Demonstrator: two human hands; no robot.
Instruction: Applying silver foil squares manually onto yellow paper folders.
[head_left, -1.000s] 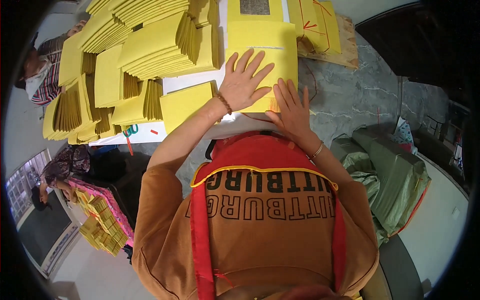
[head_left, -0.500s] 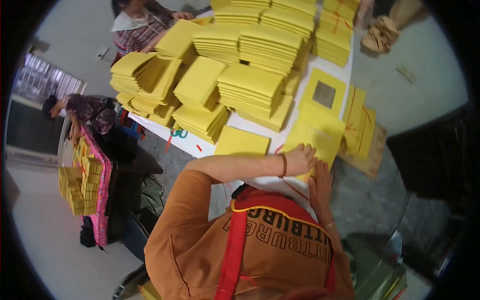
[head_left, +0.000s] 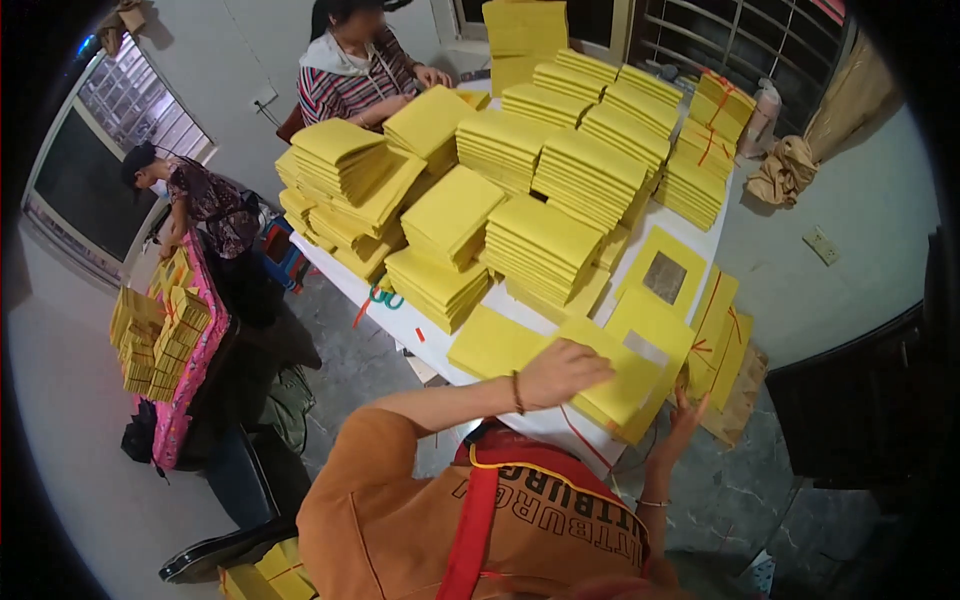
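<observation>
My left hand (head_left: pixel 567 374) is over the front of the white-topped table, its fingers curled above a yellow paper sheet (head_left: pixel 625 385). Whatever those fingers hold, if anything, is hidden. At the sheet's right edge is my right hand (head_left: pixel 684 418), its fingers raised and apart. Just behind lies another yellow sheet bearing a grey rectangle (head_left: pixel 664 277). A lighter strip (head_left: pixel 645 347) shows on the paper nearer my hands. To the left of my left hand lies a flat yellow paper piece (head_left: pixel 497 343).
Stacks of folded yellow paper (head_left: pixel 545 245) fill the table's middle and back. Green-handled scissors (head_left: pixel 385 297) lie at its left edge. Red-tied bundles (head_left: pixel 722 325) sit at the right. One person (head_left: pixel 355 75) sits behind; another (head_left: pixel 205 200) stands at a pink-covered table (head_left: pixel 197 370).
My hands, close together before, have moved apart: the left up and leftward, the right down and rightward off the sheet. The whole view has tilted up, showing more of the back wall.
</observation>
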